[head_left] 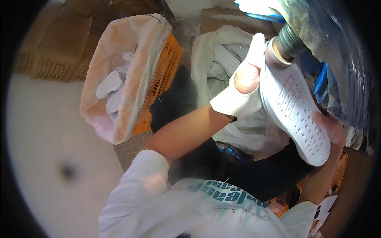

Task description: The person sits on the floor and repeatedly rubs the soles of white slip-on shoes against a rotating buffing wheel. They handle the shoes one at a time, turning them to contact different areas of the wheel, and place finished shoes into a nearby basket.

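Observation:
A white shoe sole, dotted with small holes and crossed by ridges, is held up at a slant in front of me. My left hand, in a white wrap that leaves part of it bare, grips the upper left edge. My right hand clasps the sole's right side, with fingers partly hidden behind it. At its upper end, the sole meets or lies right beside the round metal tip of a dark ribbed spindle; I cannot tell whether they touch.
At the left, an orange crate with a pale cloth liner holds several white soles. A whitish bag with more soles stands behind my left hand. Clear plastic sheeting hangs at the right; cardboard boxes stand far left.

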Demonstrator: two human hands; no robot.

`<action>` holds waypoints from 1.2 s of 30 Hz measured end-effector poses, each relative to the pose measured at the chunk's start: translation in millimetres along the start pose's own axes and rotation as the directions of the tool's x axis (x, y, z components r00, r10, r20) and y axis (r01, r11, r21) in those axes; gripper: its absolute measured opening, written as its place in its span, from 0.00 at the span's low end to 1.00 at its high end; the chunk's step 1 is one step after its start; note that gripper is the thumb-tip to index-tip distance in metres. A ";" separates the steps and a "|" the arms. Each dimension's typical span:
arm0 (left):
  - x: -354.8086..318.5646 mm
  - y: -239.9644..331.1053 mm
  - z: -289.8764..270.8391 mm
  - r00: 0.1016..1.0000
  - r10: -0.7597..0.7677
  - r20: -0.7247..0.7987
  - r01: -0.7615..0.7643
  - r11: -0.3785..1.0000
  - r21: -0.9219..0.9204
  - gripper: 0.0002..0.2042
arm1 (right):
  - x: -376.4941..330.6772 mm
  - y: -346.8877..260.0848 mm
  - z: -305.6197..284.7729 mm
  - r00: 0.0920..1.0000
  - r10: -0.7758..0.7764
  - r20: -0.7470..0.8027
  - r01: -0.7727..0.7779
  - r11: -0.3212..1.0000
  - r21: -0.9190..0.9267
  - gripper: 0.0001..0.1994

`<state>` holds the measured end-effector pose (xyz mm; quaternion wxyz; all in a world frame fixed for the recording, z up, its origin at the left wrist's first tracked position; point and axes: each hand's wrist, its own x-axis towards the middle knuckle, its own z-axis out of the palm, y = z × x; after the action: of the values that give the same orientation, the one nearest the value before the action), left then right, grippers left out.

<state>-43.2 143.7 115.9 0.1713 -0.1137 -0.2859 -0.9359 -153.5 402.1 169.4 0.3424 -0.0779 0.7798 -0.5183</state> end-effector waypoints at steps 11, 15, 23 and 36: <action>33.9 12.7 -1.9 0.997 -0.021 -0.069 0.029 0.993 0.114 0.22 | -9.1 -60.6 36.8 0.973 -0.147 0.177 0.111 0.973 0.201 0.32; 42.2 45.4 13.2 0.988 -0.044 -0.146 0.030 0.995 -0.100 0.24 | -22.3 -120.2 76.5 0.994 -0.088 0.062 0.062 0.937 0.343 0.31; 57.0 164.5 21.2 0.957 -0.028 -0.288 -0.065 0.949 -0.310 0.28 | 11.9 -259.7 165.7 0.992 -0.020 -0.123 0.061 0.939 0.339 0.16; 109.9 171.1 37.4 0.937 0.296 -0.187 -0.334 0.916 -0.224 0.35 | 131.8 -231.2 148.5 0.831 -0.533 -0.161 0.458 0.491 0.741 0.22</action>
<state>-73.5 4.0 265.2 0.3250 -0.1089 -0.1287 -0.9306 -215.4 123.0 274.9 0.2136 -0.1727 0.4196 -0.8651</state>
